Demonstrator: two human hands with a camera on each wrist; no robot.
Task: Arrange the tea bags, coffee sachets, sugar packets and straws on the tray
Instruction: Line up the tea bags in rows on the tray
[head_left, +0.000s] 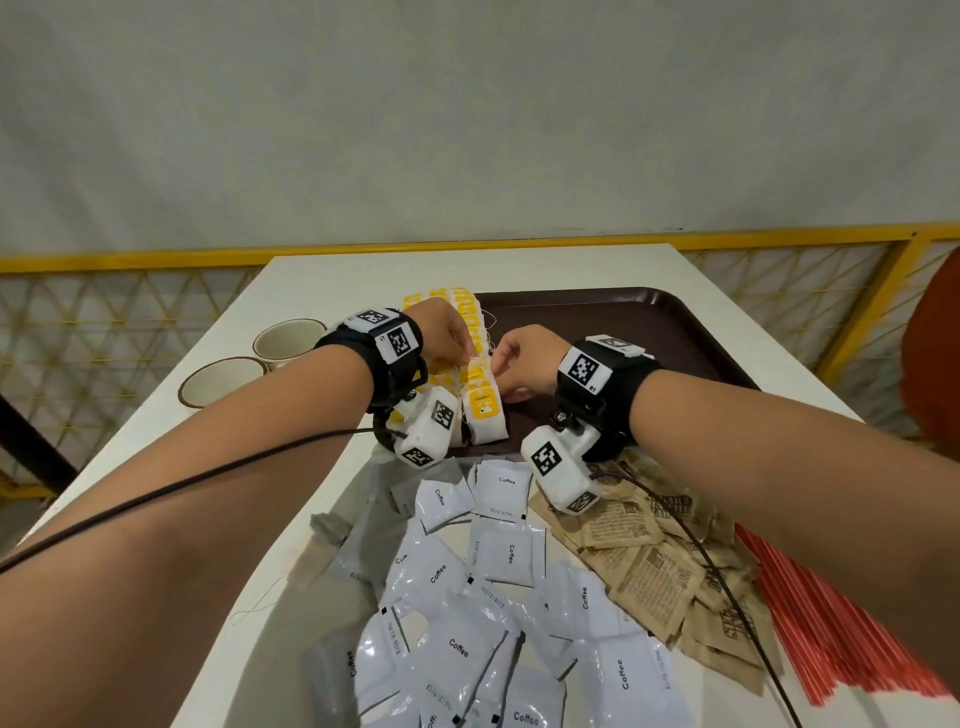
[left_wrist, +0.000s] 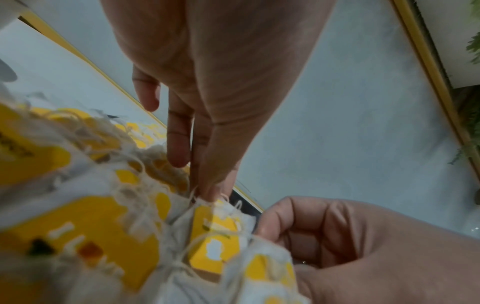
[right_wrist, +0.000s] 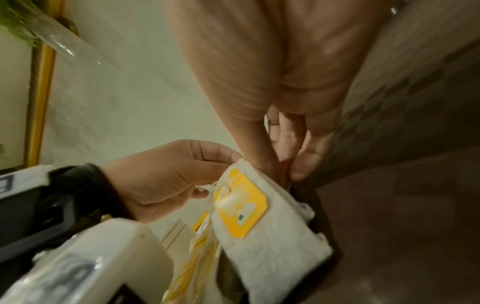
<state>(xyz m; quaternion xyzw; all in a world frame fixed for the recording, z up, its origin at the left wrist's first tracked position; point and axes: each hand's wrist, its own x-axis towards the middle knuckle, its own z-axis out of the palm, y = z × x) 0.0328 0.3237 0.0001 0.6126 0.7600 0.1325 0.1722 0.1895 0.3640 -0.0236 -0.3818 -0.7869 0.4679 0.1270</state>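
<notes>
Head view: mid-frame, the left hand (head_left: 447, 332) and right hand (head_left: 524, 364) meet over white tea bags with yellow tags (head_left: 480, 405) at the left edge of the dark brown plastic tray (head_left: 649, 322) on the white desk (head_left: 260, 322). White coffee sachets (head_left: 493, 587), brown paper sugar packets (head_left: 654, 561) and red straws (head_left: 831, 623) lie lower in the frame, off the tray.

Left wrist view: the left grip pinches a tea bag's string at centre.

Right wrist view: the right grip, blurred, seems to pinch the top of a tea bag.
</notes>
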